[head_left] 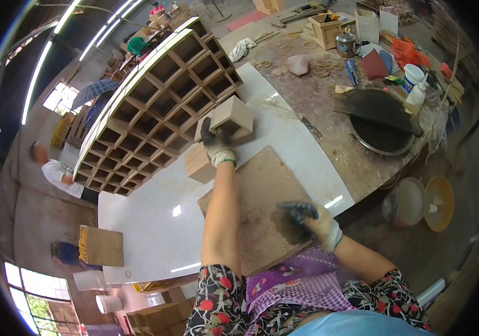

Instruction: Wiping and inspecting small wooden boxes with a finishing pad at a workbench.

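left hand (219,145) touched wooden box (237,113), twelve o'clock; seemed light, stiff, best held by walls. right hand (313,222), four o'clock; couldn't tell either grip.

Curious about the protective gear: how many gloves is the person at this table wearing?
2: one on the left hand, at a pale box; one on the right hand, over the brown mat.

Light: long white ceiling tubes (37,84) and a washed-out multi-pane window (41,288) are shining at left | Glare: glossy white surface (150,235) is reflecting hard spots | Shadow: brown square-celled stack (153,115) is holding dark cells | Blur: gloved right hand (315,221) is looking smeared | Distortion: fisheye is bending edges toward black rim
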Demonstrator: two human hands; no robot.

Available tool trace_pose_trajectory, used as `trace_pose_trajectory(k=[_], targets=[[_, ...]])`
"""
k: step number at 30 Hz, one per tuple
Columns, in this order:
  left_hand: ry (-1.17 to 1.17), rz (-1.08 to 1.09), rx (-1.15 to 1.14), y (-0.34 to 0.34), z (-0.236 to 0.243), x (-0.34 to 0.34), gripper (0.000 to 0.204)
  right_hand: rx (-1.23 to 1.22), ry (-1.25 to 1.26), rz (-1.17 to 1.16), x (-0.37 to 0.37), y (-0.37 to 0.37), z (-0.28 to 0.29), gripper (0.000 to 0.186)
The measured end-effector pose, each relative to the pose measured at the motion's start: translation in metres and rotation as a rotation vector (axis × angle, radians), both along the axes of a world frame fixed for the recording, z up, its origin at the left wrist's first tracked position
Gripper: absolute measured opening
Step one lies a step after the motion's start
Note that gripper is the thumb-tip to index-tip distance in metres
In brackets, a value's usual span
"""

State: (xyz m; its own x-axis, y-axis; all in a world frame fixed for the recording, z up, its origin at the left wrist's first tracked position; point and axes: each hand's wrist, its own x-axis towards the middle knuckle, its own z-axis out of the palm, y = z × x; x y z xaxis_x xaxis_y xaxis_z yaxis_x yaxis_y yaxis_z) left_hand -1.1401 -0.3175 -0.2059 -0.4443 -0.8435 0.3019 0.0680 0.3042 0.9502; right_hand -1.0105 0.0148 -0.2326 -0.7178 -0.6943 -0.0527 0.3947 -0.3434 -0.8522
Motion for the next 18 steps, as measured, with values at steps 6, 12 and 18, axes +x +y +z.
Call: trace_pose_trajectory(k=[6,12,18], targets=[[0.278,-0.421,0.159,0.057,0.045,0.073,0.057,-0.610,-0.406,-0.039,-0.034,0.026,-0.015,0.046],[0.116,-0.693,0.018,0.116,0.030,0.185,0.075,-0.504,-0.269,-0.243,-0.079,0.093,0.013,0.042],[0.087,-0.538,0.079,0.129,-0.024,0.219,0.085,0.046,0.183,-0.563,-0.137,0.164,0.060,0.029]])
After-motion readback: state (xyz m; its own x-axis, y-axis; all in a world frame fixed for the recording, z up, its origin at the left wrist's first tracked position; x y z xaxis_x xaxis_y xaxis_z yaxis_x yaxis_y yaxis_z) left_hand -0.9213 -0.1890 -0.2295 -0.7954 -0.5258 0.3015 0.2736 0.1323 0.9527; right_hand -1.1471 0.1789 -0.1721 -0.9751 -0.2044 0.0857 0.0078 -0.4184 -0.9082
